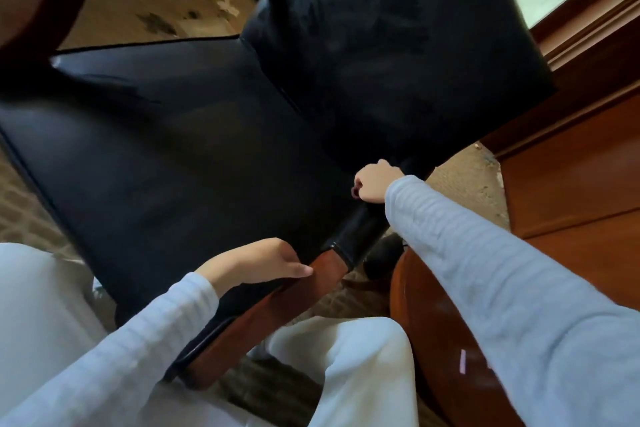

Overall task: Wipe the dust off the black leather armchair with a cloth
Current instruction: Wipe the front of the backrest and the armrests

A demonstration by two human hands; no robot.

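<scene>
Patterned carpet below, black leather armchair spreading ahead of both hands. Left hand lies on the wooden armrest, fingers hidden; right hand, just beyond, curls atop the arm pad, grip unclear.

Patterned carpet, wooden cabinet.
</scene>
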